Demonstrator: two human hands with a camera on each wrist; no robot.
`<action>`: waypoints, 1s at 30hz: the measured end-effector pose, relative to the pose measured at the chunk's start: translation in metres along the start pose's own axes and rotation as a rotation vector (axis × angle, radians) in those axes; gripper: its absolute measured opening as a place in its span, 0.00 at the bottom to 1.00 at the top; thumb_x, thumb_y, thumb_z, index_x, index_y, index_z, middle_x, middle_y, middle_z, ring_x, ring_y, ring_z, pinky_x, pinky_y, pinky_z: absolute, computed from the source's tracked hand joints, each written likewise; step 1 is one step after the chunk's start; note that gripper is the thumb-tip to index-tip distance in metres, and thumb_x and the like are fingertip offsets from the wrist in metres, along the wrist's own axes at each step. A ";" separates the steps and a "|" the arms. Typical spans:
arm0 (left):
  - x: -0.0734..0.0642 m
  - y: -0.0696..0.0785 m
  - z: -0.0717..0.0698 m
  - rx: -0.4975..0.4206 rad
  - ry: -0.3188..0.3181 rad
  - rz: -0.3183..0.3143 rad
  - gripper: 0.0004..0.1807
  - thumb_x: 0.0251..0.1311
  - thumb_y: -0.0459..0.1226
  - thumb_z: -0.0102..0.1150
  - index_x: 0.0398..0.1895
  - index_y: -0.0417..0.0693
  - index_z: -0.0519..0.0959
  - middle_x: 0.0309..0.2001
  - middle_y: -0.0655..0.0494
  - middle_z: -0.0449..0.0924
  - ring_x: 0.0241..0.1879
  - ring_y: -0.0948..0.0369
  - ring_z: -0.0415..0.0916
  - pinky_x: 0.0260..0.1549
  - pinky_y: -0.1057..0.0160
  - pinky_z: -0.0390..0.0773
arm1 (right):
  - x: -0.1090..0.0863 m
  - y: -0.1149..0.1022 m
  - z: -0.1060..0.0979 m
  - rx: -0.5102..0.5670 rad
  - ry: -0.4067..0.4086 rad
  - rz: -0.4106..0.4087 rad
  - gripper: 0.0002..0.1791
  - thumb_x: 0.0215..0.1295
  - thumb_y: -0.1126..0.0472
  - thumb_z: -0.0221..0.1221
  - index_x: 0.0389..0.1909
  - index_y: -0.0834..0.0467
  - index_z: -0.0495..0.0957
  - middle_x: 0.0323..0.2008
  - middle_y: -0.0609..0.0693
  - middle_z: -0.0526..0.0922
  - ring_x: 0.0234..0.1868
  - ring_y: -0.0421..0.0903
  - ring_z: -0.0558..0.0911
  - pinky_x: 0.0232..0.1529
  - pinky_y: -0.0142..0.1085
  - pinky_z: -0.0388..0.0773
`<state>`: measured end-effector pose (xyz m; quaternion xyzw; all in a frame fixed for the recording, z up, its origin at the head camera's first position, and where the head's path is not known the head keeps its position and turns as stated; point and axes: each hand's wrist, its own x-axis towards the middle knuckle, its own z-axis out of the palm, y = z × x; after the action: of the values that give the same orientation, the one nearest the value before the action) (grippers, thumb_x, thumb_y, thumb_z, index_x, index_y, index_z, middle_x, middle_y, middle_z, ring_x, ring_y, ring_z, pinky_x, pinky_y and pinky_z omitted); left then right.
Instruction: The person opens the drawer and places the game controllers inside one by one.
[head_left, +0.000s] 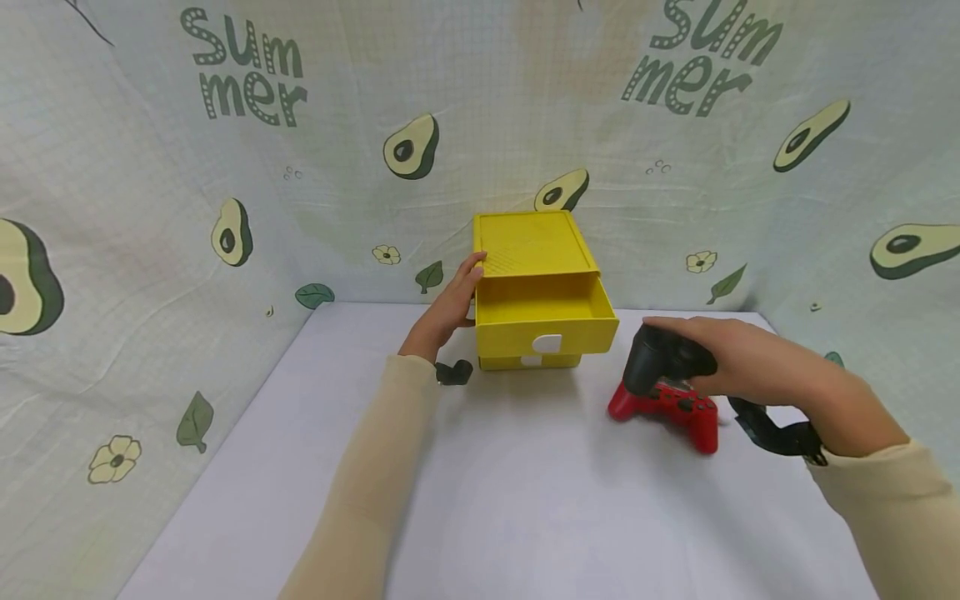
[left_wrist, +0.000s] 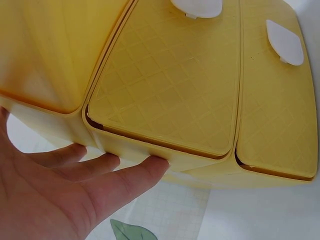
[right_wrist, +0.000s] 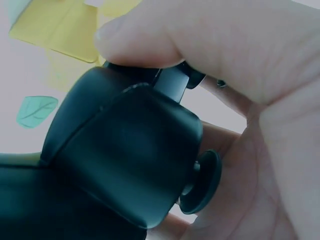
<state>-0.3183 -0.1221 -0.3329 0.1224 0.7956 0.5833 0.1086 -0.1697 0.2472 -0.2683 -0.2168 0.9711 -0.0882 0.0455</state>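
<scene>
A yellow drawer box stands on the table, its top drawer pulled out toward me. My left hand rests on the box's left side, and in the left wrist view its fairly straight fingers touch that wall. White tabs mark the drawer fronts. With my right hand I grip a black game controller in the air, right of the box. The right wrist view shows the thumb across the controller's edge. Below it, partly covered, a red game controller lies on the table.
The white tabletop stretches toward me in front of the box. Behind it and along both sides hangs a pale cloth printed with avocados, leaves and flowers. Black straps are around my wrists.
</scene>
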 end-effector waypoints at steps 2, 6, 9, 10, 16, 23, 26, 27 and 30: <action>-0.006 0.007 0.001 0.012 -0.007 -0.007 0.27 0.73 0.60 0.30 0.73 0.82 0.45 0.79 0.61 0.38 0.74 0.46 0.53 0.58 0.35 0.69 | 0.002 -0.002 -0.004 -0.007 0.011 -0.008 0.47 0.52 0.64 0.69 0.72 0.40 0.59 0.59 0.52 0.78 0.46 0.48 0.76 0.35 0.35 0.73; -0.015 0.016 0.002 0.033 -0.007 -0.015 0.28 0.74 0.58 0.29 0.74 0.78 0.44 0.79 0.59 0.38 0.74 0.46 0.52 0.59 0.37 0.70 | 0.006 -0.006 -0.012 -0.014 0.028 -0.044 0.46 0.53 0.64 0.68 0.72 0.39 0.59 0.57 0.50 0.79 0.45 0.47 0.76 0.35 0.35 0.73; -0.006 0.005 0.001 0.024 0.006 -0.006 0.28 0.71 0.63 0.30 0.72 0.85 0.45 0.79 0.63 0.37 0.74 0.48 0.51 0.59 0.36 0.69 | 0.009 -0.008 -0.017 -0.014 0.035 -0.072 0.45 0.55 0.65 0.67 0.72 0.39 0.60 0.55 0.48 0.79 0.46 0.47 0.76 0.37 0.36 0.74; -0.002 0.001 0.001 0.018 0.011 -0.003 0.27 0.69 0.64 0.30 0.71 0.87 0.45 0.79 0.64 0.37 0.75 0.48 0.51 0.60 0.36 0.68 | 0.010 -0.009 -0.018 -0.014 0.037 -0.076 0.44 0.55 0.65 0.67 0.71 0.39 0.60 0.55 0.48 0.79 0.46 0.47 0.76 0.37 0.37 0.74; 0.006 -0.011 0.001 0.000 0.032 0.017 0.26 0.64 0.70 0.33 0.65 0.97 0.48 0.78 0.67 0.39 0.74 0.49 0.52 0.59 0.35 0.68 | 0.016 -0.015 -0.032 -0.033 0.052 -0.098 0.44 0.56 0.63 0.67 0.72 0.40 0.59 0.53 0.48 0.80 0.45 0.47 0.76 0.40 0.41 0.75; 0.007 -0.011 0.001 -0.005 0.032 0.025 0.26 0.64 0.70 0.32 0.66 0.95 0.48 0.78 0.66 0.38 0.74 0.48 0.51 0.59 0.33 0.67 | 0.023 -0.025 -0.048 -0.045 0.070 -0.110 0.45 0.56 0.62 0.68 0.73 0.41 0.58 0.56 0.49 0.79 0.46 0.49 0.75 0.41 0.43 0.75; 0.007 -0.011 0.001 -0.009 0.033 0.025 0.26 0.64 0.70 0.33 0.66 0.95 0.48 0.78 0.65 0.38 0.74 0.48 0.50 0.59 0.33 0.67 | 0.026 -0.030 -0.053 -0.053 0.072 -0.124 0.45 0.57 0.62 0.67 0.73 0.41 0.58 0.58 0.49 0.78 0.46 0.49 0.75 0.40 0.41 0.74; 0.007 -0.011 0.002 -0.010 0.034 0.026 0.26 0.65 0.69 0.33 0.66 0.95 0.49 0.78 0.65 0.38 0.74 0.48 0.50 0.59 0.33 0.67 | 0.027 -0.031 -0.055 -0.056 0.074 -0.136 0.45 0.57 0.63 0.67 0.73 0.41 0.58 0.58 0.49 0.78 0.45 0.49 0.75 0.40 0.41 0.73; 0.008 -0.012 0.002 -0.015 0.035 0.030 0.26 0.66 0.68 0.33 0.66 0.93 0.49 0.78 0.64 0.39 0.74 0.48 0.51 0.58 0.32 0.67 | 0.031 -0.035 -0.058 -0.071 0.075 -0.160 0.45 0.57 0.63 0.66 0.74 0.40 0.58 0.58 0.49 0.78 0.45 0.48 0.76 0.42 0.42 0.74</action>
<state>-0.3259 -0.1215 -0.3454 0.1233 0.7912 0.5927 0.0867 -0.1905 0.2114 -0.2065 -0.2918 0.9542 -0.0653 -0.0060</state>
